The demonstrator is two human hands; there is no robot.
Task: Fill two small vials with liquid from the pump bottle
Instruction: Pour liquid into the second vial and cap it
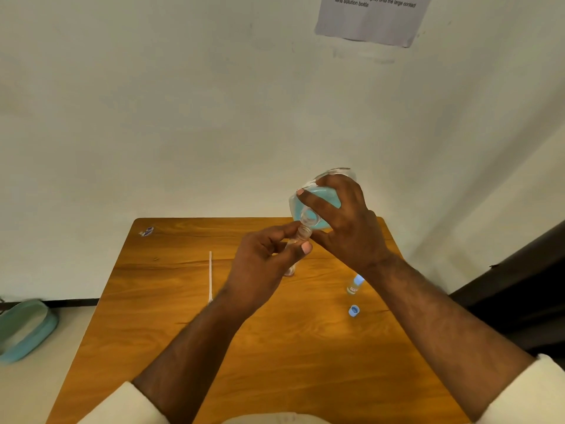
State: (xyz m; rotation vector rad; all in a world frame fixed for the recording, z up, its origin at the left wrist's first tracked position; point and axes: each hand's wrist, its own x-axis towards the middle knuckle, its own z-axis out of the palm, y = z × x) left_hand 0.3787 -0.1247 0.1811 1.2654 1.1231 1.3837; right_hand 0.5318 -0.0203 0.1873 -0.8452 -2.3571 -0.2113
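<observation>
My right hand (345, 221) grips a clear bottle (318, 200) of pale blue liquid, tipped forward above the table with its open neck pointing down toward me. Its pump is off. My left hand (269, 255) pinches a small clear vial (302, 234), held tilted, and the vial's open mouth touches the bottle's neck. The vial's lower part is hidden by my fingers. A second small vial (354, 284) with a blue cap stands on the wooden table (183, 332) just right of my hands. A loose blue cap (353, 310) lies in front of it.
A thin white tube (210, 275) lies on the table left of my left hand. A small wrapper (147, 231) sits at the far left corner. A teal basin (24, 328) is on the floor at left, a dark cabinet (519, 286) at right, and a paper notice (371, 16) on the wall.
</observation>
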